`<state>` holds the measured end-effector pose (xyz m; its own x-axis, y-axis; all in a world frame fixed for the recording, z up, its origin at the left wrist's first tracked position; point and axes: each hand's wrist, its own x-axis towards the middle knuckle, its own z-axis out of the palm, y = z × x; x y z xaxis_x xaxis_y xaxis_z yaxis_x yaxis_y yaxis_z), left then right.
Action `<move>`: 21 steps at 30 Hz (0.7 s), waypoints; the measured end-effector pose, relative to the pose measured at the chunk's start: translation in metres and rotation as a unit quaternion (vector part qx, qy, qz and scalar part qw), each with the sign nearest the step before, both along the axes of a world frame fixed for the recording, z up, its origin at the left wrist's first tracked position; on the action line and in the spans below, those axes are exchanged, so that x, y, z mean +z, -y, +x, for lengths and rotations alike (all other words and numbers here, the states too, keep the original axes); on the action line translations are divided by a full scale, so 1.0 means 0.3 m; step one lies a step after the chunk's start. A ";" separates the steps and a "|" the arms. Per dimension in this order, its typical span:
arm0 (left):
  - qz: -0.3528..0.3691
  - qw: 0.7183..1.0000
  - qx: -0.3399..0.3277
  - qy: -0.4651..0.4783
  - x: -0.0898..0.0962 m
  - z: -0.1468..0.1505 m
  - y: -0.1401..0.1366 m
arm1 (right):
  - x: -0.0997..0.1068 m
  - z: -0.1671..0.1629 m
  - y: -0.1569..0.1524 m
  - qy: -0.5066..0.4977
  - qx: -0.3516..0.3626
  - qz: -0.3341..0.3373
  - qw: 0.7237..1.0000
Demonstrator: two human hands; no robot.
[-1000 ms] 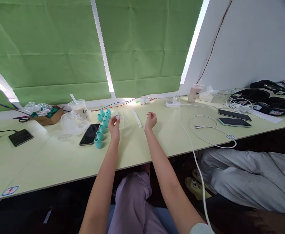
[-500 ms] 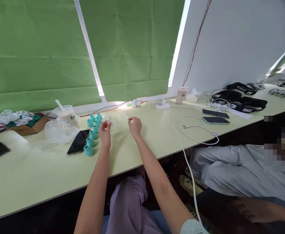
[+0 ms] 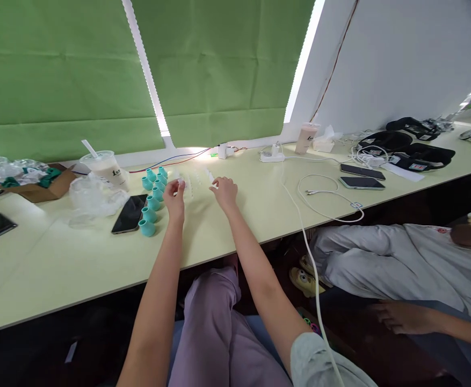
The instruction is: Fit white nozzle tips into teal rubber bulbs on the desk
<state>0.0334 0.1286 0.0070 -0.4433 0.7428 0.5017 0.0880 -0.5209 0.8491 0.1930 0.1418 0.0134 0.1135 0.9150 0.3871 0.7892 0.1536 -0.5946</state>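
My left hand [image 3: 174, 199] is closed in a pinch on a small whitish piece [image 3: 181, 183], too small to name. My right hand [image 3: 225, 193] hovers low over the table, its thumb and forefinger slightly apart, close to a short white strip [image 3: 209, 174]. Between the hands, rows of small clear pieces [image 3: 191, 185] lie on the tabletop. Left of my left hand stand two rows of turquoise, vase-shaped small pots [image 3: 149, 214], several in number, their openings facing up.
A black phone [image 3: 129, 214], a crumpled plastic bag [image 3: 96, 196], a drink cup [image 3: 108, 169] and a cardboard box [image 3: 44, 185] lie left. Rightward are a power strip [image 3: 272, 156], a white cable [image 3: 299, 215], two phones [image 3: 362, 183] and black headsets [image 3: 416, 158]. Another person sits at right.
The view has tilted down, so everything sits higher in the picture. My right thumb and forefinger look a little further apart; my left hand keeps its pinch.
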 end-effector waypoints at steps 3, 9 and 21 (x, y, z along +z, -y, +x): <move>0.007 1.000 0.003 -0.014 -0.012 -0.006 -0.015 | 0.006 0.079 -0.006 -0.093 0.020 -0.103 0.990; -0.017 0.999 0.013 -0.029 -0.006 0.014 -0.009 | -0.020 0.111 -0.027 -0.068 0.004 -0.121 0.990; -0.018 0.992 -0.070 -0.106 0.014 0.060 0.043 | -0.029 0.075 -0.022 -0.008 0.033 -0.097 0.995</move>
<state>0.0513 0.1159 0.0112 -0.2216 0.8084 0.5453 0.1963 -0.5108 0.8370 0.2155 0.1485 0.0048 0.0548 0.9781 0.2008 0.7707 0.0864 -0.6313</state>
